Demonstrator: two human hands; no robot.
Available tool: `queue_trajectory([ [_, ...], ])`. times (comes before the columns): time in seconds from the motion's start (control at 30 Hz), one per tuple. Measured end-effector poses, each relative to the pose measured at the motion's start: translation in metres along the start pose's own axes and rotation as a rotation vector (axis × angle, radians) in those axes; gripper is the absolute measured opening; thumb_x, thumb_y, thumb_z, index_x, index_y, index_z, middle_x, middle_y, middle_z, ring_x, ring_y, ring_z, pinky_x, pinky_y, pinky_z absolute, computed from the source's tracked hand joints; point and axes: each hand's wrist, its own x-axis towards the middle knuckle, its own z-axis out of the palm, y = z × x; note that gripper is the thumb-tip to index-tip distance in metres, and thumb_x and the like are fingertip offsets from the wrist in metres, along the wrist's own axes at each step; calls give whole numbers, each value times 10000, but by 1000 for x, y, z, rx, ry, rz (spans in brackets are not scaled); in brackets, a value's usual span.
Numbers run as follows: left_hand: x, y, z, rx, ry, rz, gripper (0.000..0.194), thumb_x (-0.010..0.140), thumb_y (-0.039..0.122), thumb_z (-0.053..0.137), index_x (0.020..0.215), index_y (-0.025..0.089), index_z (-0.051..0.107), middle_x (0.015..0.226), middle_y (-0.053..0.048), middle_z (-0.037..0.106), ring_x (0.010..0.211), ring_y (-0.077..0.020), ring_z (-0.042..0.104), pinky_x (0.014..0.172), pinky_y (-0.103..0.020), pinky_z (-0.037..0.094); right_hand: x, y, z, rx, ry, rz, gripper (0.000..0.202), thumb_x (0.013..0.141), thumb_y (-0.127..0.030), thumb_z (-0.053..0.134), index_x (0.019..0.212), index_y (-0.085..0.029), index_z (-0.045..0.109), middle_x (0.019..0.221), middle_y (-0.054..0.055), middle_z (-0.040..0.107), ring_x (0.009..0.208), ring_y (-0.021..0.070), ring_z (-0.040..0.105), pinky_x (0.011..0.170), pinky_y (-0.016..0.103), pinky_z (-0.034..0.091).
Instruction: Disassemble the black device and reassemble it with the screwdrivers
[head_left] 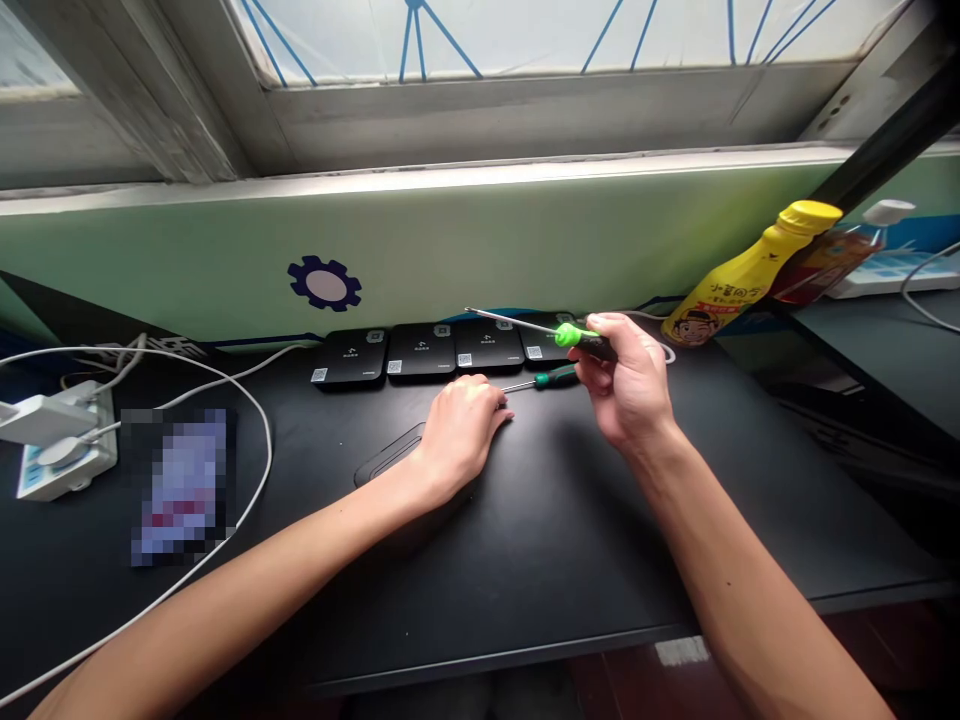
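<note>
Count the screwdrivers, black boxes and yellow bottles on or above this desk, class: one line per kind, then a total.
Screwdrivers: 2
Black boxes: 4
Yellow bottle: 1
Total: 7

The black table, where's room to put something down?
The black table has a bare patch between the left arm and right arm, toward its near edge. Another is right of the right arm, in front of the yellow bottle. Crowded: by the wall, with black boxes, the left hand and lower screwdriver; at left, with a white cable, power strip and blurred thing.
</note>
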Motion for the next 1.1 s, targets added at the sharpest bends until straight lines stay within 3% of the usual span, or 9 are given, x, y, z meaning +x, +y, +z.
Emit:
queue_trajectory([
  [0.13,2,-2,0,-50,2,-12,192,1065,181,714,929,157,848,980,-126,799,977,-301,749,906,-420,561,-1,-3,0,22,10,4,317,734,-344,933,847,-231,659,671,-19,685,514,110,584,389,225,219],
  [0.27,-5,4,-17,-251,-5,-45,146,1070,255,749,1023,170,858,1026,-93,841,927,-239,773,856,-352,580,-1,-5,1,37,24,5,295,738,-321,923,843,-223,666,658,-26,663,532,111,601,397,220,213],
  [0.4,-40,28,-57,-1200,-244,-369,263,1022,410,848,1027,149,882,1000,-111,851,949,-224,783,883,-316,605,1,-4,-1,16,14,-7,326,744,-359,924,824,-238,632,652,-21,675,480,93,506,394,244,199],
  [0.47,-64,41,-78,-1438,-312,-555,246,974,374,915,1051,143,887,1013,-119,845,922,-199,784,845,-278,614,1,-3,-3,9,-12,-16,363,758,-395,936,824,-244,613,653,-16,676,465,87,467,394,254,192],
  [0.57,-96,56,-96,-1655,-282,-680,147,986,299,911,1052,170,890,968,-89,832,880,-150,790,816,-214,624,1,-2,-3,10,-36,-35,375,783,-408,942,814,-243,606,673,-14,664,479,86,479,395,261,186],
  [0.7,-117,61,-95,-1895,-259,-683,46,997,229,893,998,190,867,934,-44,812,827,-107,795,764,-163,628,0,1,-2,11,-47,-36,304,809,-345,906,775,-239,623,651,-7,658,469,78,449,408,259,155],
  [0.83,-122,55,-89,-2049,-222,-573,57,998,165,880,1026,194,840,924,-23,816,874,-112,819,811,-171,654,-1,5,-1,-7,-53,-35,258,808,-326,890,769,-237,651,662,-1,689,457,71,426,416,255,158],
  [1.1,-126,50,-94,-2022,-222,-383,103,1025,202,868,1111,229,818,965,-13,871,942,-121,840,840,-179,663,1,7,-1,-23,-40,-31,287,792,-329,915,782,-233,645,651,1,675,461,81,490,397,245,182],
])
